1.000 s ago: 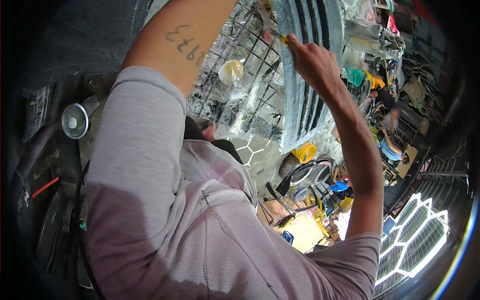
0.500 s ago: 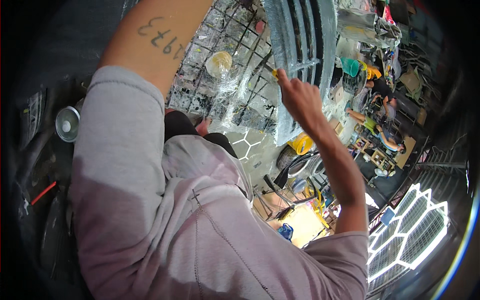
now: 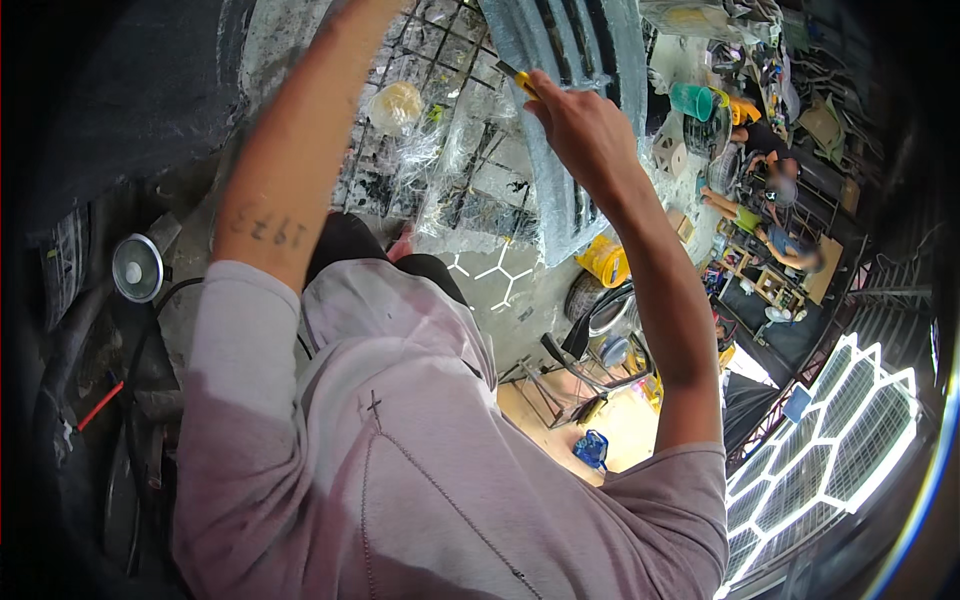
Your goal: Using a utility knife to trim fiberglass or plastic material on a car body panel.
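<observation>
My right hand (image 3: 588, 135) is closed around the yellow handle of a utility knife (image 3: 525, 84), its dark blade pointing up and to the left. It is held over the left edge of a long grey curved panel (image 3: 625, 95) with dark lengthwise slots. I cannot tell whether the blade touches the panel. My left forearm reaches up past the top edge, so the left hand is out of sight. Left of the panel, a black-gridded work surface (image 3: 408, 60) is spattered with paint or resin. A round pale-yellow container (image 3: 397, 108) and crumpled clear plastic film (image 3: 445, 175) lie on it.
A yellow bucket (image 3: 603, 260) stands below the panel, and a green tub (image 3: 692, 102) is to its right. Two people (image 3: 785, 250) sit farther right. A metal frame (image 3: 560, 375) is at lower right, a round lamp-like thing (image 3: 138, 267) at left.
The view has shifted, and my right hand with the knife shows higher against the panel, its blade now visible. My left forearm has swung and extends farther past the top edge.
</observation>
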`<action>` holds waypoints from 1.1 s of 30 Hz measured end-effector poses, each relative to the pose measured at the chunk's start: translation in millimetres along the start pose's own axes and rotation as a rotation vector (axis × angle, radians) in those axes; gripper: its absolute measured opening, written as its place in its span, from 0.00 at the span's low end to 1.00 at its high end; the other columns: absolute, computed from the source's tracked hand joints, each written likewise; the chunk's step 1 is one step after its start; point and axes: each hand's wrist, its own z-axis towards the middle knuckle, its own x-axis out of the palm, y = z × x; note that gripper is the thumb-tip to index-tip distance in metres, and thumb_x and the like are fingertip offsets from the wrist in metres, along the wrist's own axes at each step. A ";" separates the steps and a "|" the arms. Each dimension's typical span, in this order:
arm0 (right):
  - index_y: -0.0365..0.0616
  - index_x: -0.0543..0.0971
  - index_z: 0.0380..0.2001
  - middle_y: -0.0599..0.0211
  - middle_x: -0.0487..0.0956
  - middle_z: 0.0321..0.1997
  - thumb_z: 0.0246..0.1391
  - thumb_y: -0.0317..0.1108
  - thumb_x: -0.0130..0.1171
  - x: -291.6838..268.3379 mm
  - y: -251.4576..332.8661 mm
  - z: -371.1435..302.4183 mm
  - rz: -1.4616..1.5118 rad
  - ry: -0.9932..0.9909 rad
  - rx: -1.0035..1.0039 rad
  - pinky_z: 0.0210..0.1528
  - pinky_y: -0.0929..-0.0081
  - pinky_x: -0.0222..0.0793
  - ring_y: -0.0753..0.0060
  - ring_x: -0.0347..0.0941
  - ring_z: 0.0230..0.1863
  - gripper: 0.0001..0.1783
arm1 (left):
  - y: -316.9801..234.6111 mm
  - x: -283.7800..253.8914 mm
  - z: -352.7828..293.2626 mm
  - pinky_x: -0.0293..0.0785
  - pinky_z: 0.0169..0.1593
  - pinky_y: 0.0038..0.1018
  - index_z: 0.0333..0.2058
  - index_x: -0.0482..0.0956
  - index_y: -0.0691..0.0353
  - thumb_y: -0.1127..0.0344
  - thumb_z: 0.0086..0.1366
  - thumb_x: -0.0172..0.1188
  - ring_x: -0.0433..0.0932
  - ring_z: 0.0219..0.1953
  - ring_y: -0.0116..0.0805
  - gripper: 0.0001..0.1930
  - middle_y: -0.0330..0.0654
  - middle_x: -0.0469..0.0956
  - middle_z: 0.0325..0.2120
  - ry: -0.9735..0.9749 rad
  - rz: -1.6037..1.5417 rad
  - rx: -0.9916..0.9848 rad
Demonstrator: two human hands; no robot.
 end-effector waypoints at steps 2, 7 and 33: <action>0.51 0.71 0.53 0.54 0.81 0.27 0.66 0.44 0.51 -9.0 9.7 4.9 -0.022 0.033 -0.007 0.27 0.50 0.72 0.45 0.79 0.28 0.17 | -44.9 -15.2 -35.2 0.69 0.61 0.37 0.58 0.69 0.72 0.46 0.53 0.72 0.71 0.58 0.54 0.43 0.59 0.70 0.58 0.051 -0.288 -0.434; 0.45 0.72 0.55 0.51 0.82 0.29 0.68 0.38 0.45 -9.4 18.3 14.5 -0.175 0.086 -0.054 0.29 0.52 0.75 0.47 0.80 0.30 0.17 | -63.2 -28.5 -67.7 0.76 0.44 0.35 0.44 0.79 0.74 0.62 0.60 0.67 0.80 0.39 0.41 0.21 0.51 0.82 0.40 0.324 -1.039 -0.687; 0.35 0.62 0.66 0.50 0.81 0.32 0.60 0.27 0.44 73.9 4.8 -134.8 -0.184 0.274 0.078 0.30 0.58 0.78 0.50 0.81 0.29 0.29 | -67.9 -17.2 -60.9 0.74 0.31 0.37 0.24 0.80 0.67 0.60 0.58 0.64 0.80 0.24 0.41 0.14 0.45 0.80 0.20 0.099 -0.441 -0.552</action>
